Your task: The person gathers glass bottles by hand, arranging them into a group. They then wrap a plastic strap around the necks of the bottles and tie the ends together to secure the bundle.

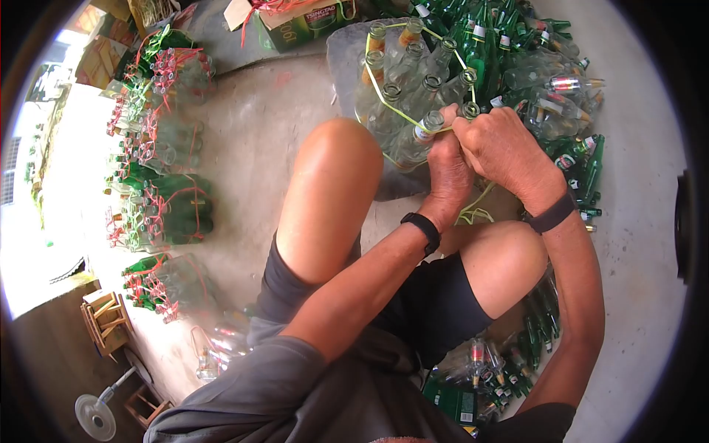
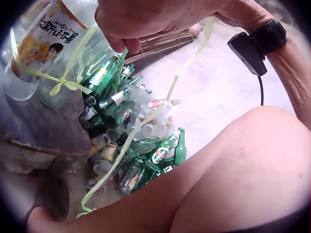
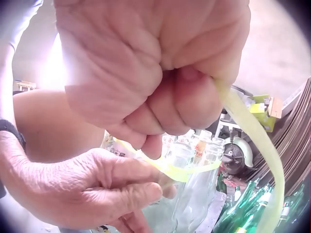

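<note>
Clear glass bottles (image 1: 402, 71) stand in a cluster on a dark slab (image 1: 343, 63), with a pale yellow-green plastic strap (image 1: 394, 108) looped round their necks. My left hand (image 1: 449, 171) is at the near bottle necks, thumb and forefinger close together at the strap; in the right wrist view this hand (image 3: 97, 187) lies low beside the glass. Just above it, my right hand (image 1: 502, 144) grips the strap in curled fingers. A loose length of strap (image 3: 265, 150) trails from that fist. In the left wrist view a small knot (image 2: 60, 85) shows on the strap by a labelled bottle.
Many loose green and clear bottles (image 1: 565, 107) lie in a heap to the right, and others (image 1: 480, 369) by my right side. Bundles of bottles tied with red string (image 1: 177, 203) line the left. A Tsingtao carton (image 1: 314, 26) sits at the back; a fan (image 1: 96, 416) stands lower left.
</note>
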The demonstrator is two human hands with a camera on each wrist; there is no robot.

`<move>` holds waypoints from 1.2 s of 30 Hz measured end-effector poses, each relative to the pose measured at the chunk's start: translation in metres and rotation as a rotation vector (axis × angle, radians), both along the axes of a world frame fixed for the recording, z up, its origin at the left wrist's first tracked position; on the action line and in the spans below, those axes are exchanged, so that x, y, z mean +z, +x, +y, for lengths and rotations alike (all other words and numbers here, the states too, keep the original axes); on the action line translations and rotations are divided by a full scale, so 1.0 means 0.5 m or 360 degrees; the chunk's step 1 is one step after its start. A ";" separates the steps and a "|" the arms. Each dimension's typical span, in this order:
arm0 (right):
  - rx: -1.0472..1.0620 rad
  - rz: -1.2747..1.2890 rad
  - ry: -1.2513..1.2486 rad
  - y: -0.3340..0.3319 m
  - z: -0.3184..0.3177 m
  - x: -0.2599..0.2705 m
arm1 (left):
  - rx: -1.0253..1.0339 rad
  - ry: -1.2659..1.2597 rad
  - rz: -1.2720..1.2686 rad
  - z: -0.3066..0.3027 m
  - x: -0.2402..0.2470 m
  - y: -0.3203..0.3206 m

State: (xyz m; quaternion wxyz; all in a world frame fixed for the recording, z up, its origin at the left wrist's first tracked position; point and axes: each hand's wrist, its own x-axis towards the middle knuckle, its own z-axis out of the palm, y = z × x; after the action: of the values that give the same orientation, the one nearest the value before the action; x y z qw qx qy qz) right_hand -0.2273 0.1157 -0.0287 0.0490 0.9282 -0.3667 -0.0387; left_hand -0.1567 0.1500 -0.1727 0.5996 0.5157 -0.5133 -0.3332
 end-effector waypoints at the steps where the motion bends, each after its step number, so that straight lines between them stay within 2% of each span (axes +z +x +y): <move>1: 0.0020 -0.0069 -0.0027 0.004 -0.005 0.008 | 0.0011 0.0017 -0.0015 -0.002 -0.007 -0.002; 4: 0.0060 -0.0145 -0.0001 0.006 -0.036 0.012 | 0.0156 -0.0010 0.0067 -0.001 -0.004 -0.011; 8: 0.0082 -0.0161 0.0107 0.008 -0.071 0.005 | 0.0137 -0.0020 0.0012 -0.006 -0.001 -0.005; 10: 0.0073 -0.0208 0.0186 0.007 -0.084 0.003 | 0.0231 -0.0189 -0.0002 -0.010 0.003 -0.007; 11: 0.0067 -0.0211 0.0194 0.008 -0.093 0.004 | 0.0226 -0.0180 -0.0005 -0.011 0.005 -0.004; 13: 0.0112 -0.0255 0.0208 0.009 -0.103 -0.001 | -0.0005 0.0127 0.0083 -0.001 0.000 -0.001; 15: 0.0099 -0.0286 0.0211 0.010 -0.124 -0.007 | 0.0021 0.0044 0.0010 -0.011 -0.004 -0.003; 19: 0.0120 -0.0327 0.0284 -0.002 -0.166 -0.017 | 0.0012 0.0049 0.0135 -0.007 0.013 -0.001; 21: -0.0033 -0.0481 0.0556 -0.009 -0.178 -0.030 | 0.0033 0.0052 0.0130 -0.006 0.013 -0.001; 22: 0.0004 -0.0554 0.0570 -0.013 -0.189 -0.043 | 0.0028 0.0051 0.0127 -0.006 0.011 -0.001; 23: 0.0000 -0.0560 0.0564 -0.018 -0.201 -0.049 | 0.0049 0.0030 0.0105 -0.007 0.009 -0.002; 25: -0.0208 -0.0516 0.0907 -0.020 -0.210 -0.049 | 0.0062 0.0005 0.0082 -0.007 0.012 -0.002; 28: -0.0211 -0.0538 0.1068 -0.027 -0.210 -0.050 | 0.0072 0.0029 0.0010 0.009 0.017 0.004; 34: -0.0181 -0.0659 0.0996 -0.035 -0.203 -0.059 | 0.0070 0.0042 0.0052 0.008 0.008 0.002; 36: -0.0231 -0.0636 0.0959 -0.033 -0.198 -0.054 | 0.0093 -0.0058 -0.0042 0.003 -0.003 0.005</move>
State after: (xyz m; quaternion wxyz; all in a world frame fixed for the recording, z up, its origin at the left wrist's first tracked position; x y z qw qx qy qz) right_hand -0.2440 0.0168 -0.0556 -0.3020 0.8618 -0.4062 0.0337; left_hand -0.1544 0.1518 -0.1741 0.6116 0.5237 -0.5120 -0.2993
